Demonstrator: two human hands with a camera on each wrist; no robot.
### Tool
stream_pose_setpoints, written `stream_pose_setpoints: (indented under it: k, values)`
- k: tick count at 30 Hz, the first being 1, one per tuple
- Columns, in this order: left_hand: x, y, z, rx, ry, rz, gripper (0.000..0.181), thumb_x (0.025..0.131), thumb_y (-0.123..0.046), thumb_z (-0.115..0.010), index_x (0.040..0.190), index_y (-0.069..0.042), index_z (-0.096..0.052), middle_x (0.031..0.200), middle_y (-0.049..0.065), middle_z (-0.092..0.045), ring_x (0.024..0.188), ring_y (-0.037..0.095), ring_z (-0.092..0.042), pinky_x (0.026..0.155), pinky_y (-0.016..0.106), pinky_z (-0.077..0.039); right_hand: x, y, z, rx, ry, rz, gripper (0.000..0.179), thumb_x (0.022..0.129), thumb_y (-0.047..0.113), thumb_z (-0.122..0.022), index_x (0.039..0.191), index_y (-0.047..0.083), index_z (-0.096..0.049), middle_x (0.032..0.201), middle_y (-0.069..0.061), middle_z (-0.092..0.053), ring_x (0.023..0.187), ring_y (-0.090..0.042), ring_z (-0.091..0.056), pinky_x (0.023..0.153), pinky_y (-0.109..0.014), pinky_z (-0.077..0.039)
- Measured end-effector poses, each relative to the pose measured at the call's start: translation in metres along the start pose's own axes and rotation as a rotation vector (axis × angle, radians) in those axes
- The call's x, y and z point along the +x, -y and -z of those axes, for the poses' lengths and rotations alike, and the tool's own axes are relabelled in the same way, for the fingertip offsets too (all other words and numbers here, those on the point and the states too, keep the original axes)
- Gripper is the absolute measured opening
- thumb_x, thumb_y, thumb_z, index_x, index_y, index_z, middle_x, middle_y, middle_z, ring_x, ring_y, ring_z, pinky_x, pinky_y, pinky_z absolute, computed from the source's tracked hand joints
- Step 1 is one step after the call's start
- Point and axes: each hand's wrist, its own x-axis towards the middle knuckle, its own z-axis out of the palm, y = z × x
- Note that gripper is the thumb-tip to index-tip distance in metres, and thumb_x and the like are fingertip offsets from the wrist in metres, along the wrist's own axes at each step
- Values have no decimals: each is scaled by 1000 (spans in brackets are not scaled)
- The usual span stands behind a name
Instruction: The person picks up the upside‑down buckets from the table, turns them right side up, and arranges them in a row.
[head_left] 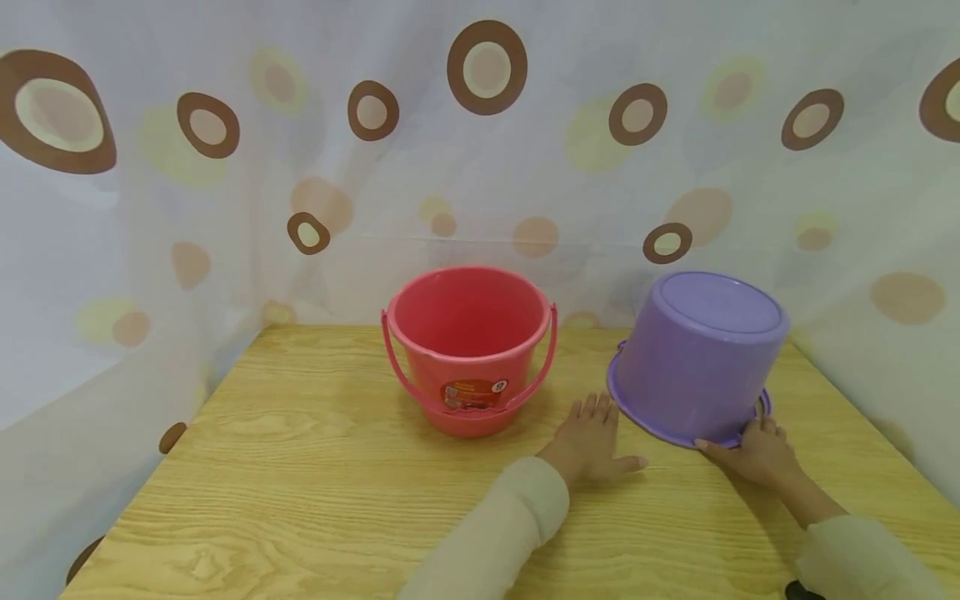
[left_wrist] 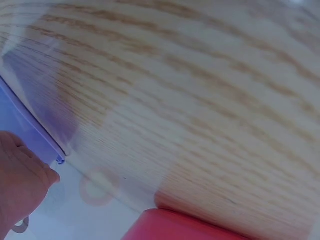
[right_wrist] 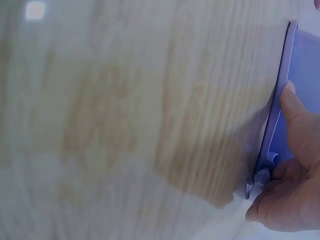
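An upside-down purple bucket (head_left: 690, 367) is at the right of the table, its base facing up and its rim low at the tabletop. My right hand (head_left: 763, 454) grips the rim's near right side, by the handle joint; in the right wrist view the thumb (right_wrist: 295, 102) lies along the rim and the other fingers curl beneath it. My left hand (head_left: 588, 442) is just left of the purple bucket, fingers straight and holding nothing. Whether it touches the tabletop, I cannot tell. A red bucket (head_left: 468, 367) stands upright left of that hand, its handle hanging down in front.
The wooden table (head_left: 300, 467) runs under both buckets. Behind and beside it hangs a pale curtain (head_left: 420, 183) printed with brown, peach and yellow circles. A label (head_left: 474, 393) is on the red bucket's front.
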Motion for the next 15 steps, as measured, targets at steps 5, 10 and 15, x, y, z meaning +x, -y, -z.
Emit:
stream_pose_setpoints:
  k: [5, 10, 15]
  values:
    - [-1, 2, -2, -5, -9, 2, 87, 86, -72, -28, 150, -14, -13, 157, 1, -11, 145, 17, -8, 118, 29, -12, -2, -1, -2, 4, -10, 24, 106, 84, 51, -59, 122, -37, -14, 118, -56, -21, 108, -69, -25, 89, -75, -27]
    - [-2, 3, -2, -5, -18, -19, 87, 87, -71, -29, 150, -13, -15, 157, 2, -12, 145, 17, -9, 118, 29, -12, -4, -3, -4, 0, -30, 57, 104, 83, 49, -61, 122, -36, -17, 118, -56, -23, 108, -68, -27, 88, -75, -28]
    - [-3, 4, -1, -4, -18, -20, 87, 87, -71, -29, 150, -13, -15, 157, 2, -12, 145, 17, -10, 118, 29, -12, -5, -5, -5, 7, -40, 105, 104, 83, 48, -62, 125, -35, -14, 124, -57, -18, 110, -68, -26, 87, -75, -27]
